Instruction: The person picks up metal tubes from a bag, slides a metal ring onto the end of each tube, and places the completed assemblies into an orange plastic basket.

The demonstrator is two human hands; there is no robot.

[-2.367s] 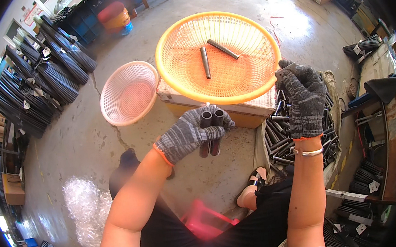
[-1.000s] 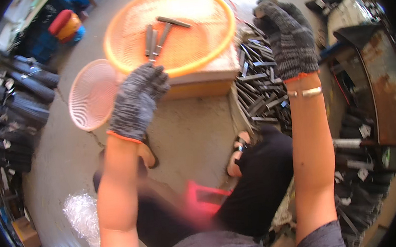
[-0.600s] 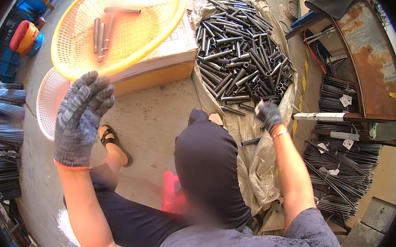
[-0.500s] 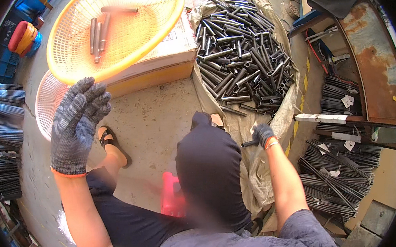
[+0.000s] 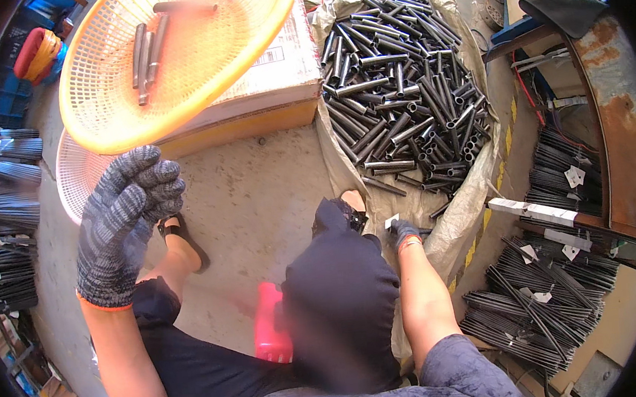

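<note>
Grey knit-gloved right hand just nearside of black metal tube heap, grip unreadable, should pinch singly; matching left hand, leftward of heap, loosely half-curled.

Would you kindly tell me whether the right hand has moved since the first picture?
Yes: judged against the tube pile, the right hand has moved from beside the orange basket to the pile's near side.

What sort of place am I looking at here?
Probably a metalworking shop or small factory: there's a heap of short dark tubes, tagged bundles of long thin rods, and a rust-stained metal panel.
</note>
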